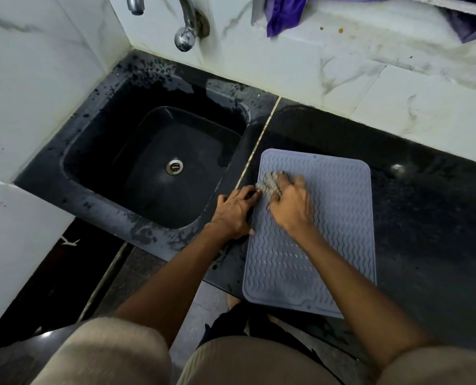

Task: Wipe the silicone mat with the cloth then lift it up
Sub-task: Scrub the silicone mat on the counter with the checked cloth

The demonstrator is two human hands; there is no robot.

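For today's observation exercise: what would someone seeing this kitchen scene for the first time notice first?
Most striking is the pale blue silicone mat lying on the dark counter, its near edge overhanging. On its far left part, the right hand presses a grey cloth, while the left hand rests at the mat's left edge. To the left sits a black sink under a chrome tap.

head view looks steeply down, close over the counter [425, 218]; hands central.
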